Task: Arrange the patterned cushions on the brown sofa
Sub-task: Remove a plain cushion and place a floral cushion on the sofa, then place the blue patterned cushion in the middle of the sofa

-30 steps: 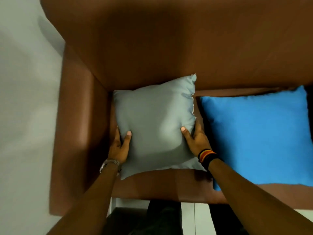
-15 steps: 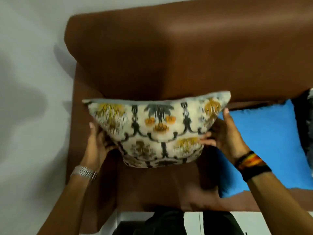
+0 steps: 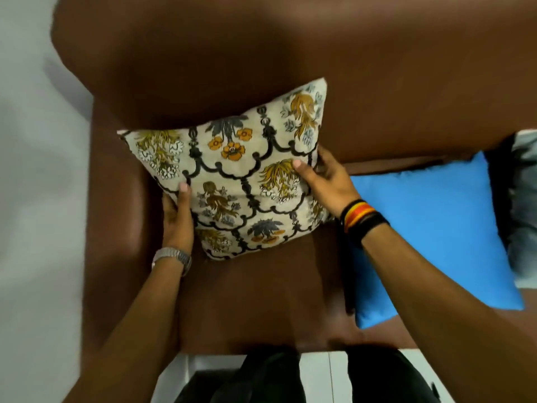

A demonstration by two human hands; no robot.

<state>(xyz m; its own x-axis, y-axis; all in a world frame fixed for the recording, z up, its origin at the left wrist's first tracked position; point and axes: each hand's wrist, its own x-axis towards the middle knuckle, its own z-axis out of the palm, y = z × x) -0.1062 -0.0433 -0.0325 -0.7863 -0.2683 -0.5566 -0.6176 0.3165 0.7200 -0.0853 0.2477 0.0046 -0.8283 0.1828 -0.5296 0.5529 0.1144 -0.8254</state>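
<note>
A cream cushion printed with orange and yellow flowers and black scrollwork leans tilted against the backrest of the brown sofa, near its left armrest. My left hand, with a silver watch on the wrist, grips the cushion's left lower edge. My right hand, with striped bands on the wrist, holds its right edge, thumb on the patterned face. The cushion's lower corner rests near the seat.
A plain blue cushion lies on the seat to the right, with a grey cushion partly seen past it at the frame's edge. The sofa's left armrest stands by a pale wall. My dark-trousered legs and white floor are below.
The cushion showed its plain grey side a second ago, flat on the seat. I lifted and flipped it to its patterned face, then set it back tilted against the backrest.
</note>
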